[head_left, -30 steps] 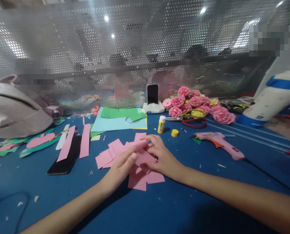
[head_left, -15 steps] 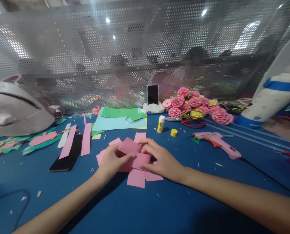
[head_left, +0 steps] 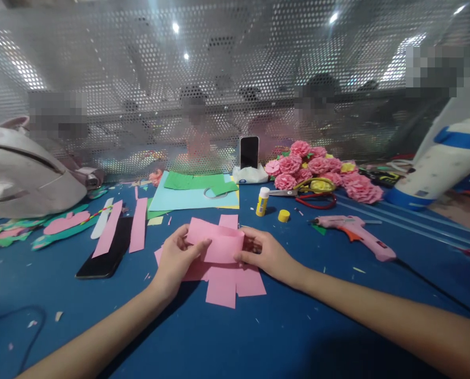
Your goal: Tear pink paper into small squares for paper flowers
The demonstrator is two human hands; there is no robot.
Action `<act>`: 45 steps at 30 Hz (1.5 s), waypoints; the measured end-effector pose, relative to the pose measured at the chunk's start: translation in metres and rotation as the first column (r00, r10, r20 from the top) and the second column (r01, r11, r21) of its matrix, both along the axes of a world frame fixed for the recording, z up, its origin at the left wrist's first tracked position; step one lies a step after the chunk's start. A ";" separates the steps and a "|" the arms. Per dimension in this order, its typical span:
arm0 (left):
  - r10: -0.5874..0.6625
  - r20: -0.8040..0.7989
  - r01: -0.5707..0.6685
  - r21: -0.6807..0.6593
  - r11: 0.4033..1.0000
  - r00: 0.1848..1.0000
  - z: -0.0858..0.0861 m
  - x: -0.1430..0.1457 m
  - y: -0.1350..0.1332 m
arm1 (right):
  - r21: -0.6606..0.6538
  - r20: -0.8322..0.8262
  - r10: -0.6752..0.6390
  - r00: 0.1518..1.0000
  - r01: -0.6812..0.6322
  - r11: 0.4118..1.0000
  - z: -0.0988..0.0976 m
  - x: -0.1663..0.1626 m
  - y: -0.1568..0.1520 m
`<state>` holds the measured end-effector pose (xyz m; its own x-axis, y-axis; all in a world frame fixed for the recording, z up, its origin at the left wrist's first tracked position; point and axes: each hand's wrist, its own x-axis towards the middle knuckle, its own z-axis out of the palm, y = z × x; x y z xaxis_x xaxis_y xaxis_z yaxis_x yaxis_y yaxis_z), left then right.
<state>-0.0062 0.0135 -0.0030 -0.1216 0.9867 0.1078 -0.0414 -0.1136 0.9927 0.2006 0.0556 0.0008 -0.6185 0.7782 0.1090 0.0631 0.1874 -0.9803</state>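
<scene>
Both hands hold one strip of pink paper [head_left: 221, 247], bent over on itself, above the table. My left hand [head_left: 177, 255] pinches its left end, thumb on the near face. At the folded right end, my right hand [head_left: 264, 255] grips between thumb and fingers. Beneath lie several flat pink paper pieces [head_left: 221, 289], overlapping and spread out in different directions; the held strip hides their middle. An uncapped glue stick [head_left: 262, 201] stands upright behind my right hand, its yellow cap [head_left: 284, 216] beside it.
Pink strips [head_left: 138, 226] and a black phone [head_left: 106, 255] lie left. A pink glue gun [head_left: 357, 231] with a cord lies right. Behind are scissors [head_left: 317, 192], pink paper flowers [head_left: 317, 166], a propped phone [head_left: 249, 152], coloured sheets [head_left: 191, 197] and a perforated screen [head_left: 159, 68].
The pink strip has been turned and bent over, so its broad face now faces me. My right fingers have shifted to its right end.
</scene>
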 end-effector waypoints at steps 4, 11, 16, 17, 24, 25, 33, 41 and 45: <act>-0.044 -0.088 0.051 0.072 0.996 0.995 0.001 -0.001 0.000 | -0.024 -0.045 -0.069 0.997 0.068 0.997 0.001 0.000 0.001; -0.203 -0.111 0.204 0.001 0.979 0.973 0.000 0.001 -0.007 | 0.039 -0.044 -0.108 0.993 0.110 0.993 -0.004 0.000 0.003; -0.217 -0.088 0.217 -0.010 0.976 0.972 -0.001 0.000 -0.007 | 0.064 -0.037 -0.124 0.992 0.126 0.990 -0.004 0.000 0.004; -0.229 -0.086 0.229 -0.009 0.973 0.970 -0.001 0.000 -0.007 | 0.065 -0.036 -0.127 0.991 0.129 0.990 -0.003 0.000 0.004; -0.346 -0.054 0.346 -0.015 0.938 0.937 -0.001 0.002 -0.010 | 0.099 0.013 -0.162 0.987 0.160 0.982 -0.005 -0.001 0.005; -0.359 -0.033 0.359 -0.018 0.933 0.933 -0.002 0.002 -0.010 | 0.105 0.020 -0.165 0.986 0.162 0.981 -0.006 -0.001 0.005; -0.401 0.035 0.402 -0.048 0.914 0.915 -0.003 0.002 -0.008 | 0.096 0.059 -0.147 0.987 0.141 0.985 -0.007 -0.001 0.004; -0.326 0.046 0.329 -0.063 0.942 0.944 -0.004 -0.003 -0.001 | -0.051 -0.086 -0.186 0.979 0.182 0.982 -0.002 -0.001 0.007; -0.321 0.054 0.323 -0.047 0.945 0.946 -0.002 -0.001 0.000 | -0.096 -0.107 -0.235 0.966 0.225 0.970 -0.003 -0.001 0.009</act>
<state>-0.0075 0.0132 -0.0052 0.2003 0.9782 0.0546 -0.1112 -0.0327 0.9933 0.1995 0.0641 -0.0021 -0.4088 0.9072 0.0997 -0.0206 0.1000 -0.9948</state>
